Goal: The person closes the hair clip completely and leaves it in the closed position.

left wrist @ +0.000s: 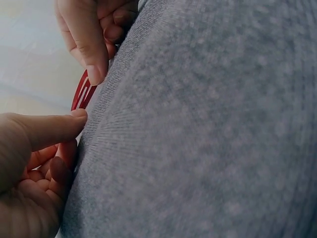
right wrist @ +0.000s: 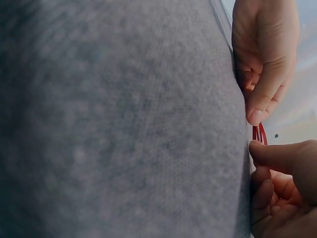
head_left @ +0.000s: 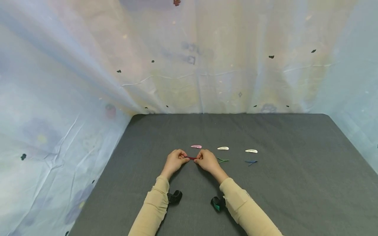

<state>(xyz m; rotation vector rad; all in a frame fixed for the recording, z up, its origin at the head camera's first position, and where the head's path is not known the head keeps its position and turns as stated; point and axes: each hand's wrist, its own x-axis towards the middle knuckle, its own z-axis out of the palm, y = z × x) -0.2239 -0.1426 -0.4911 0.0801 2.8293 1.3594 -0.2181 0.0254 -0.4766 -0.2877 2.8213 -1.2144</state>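
Beige sleeves (head_left: 152, 206), wrinkled; black curved wrist devices (head_left: 175, 197) (right one shows green patch (head_left: 217, 207)).

A grey cloth-covered desk (head_left: 295, 193) with rounded far corners fills the lower part of the head view. On it, a pink clip (head_left: 196, 147), a cream clip (head_left: 223, 148) and a whitish clip (head_left: 251, 151) lie apart in a row. Nearer, a green clip (head_left: 224, 160) lies spread in a V below the cream one, and a blue clip (head_left: 253, 161), likewise spread, below the whitish one. Behind hangs a creased, pastel printed sheet (head_left: 221, 42), bearing scattered dark patches (head_left: 271, 57). Its left side shows a faded purple flower (head_left: 42, 139) with a yellow centre.
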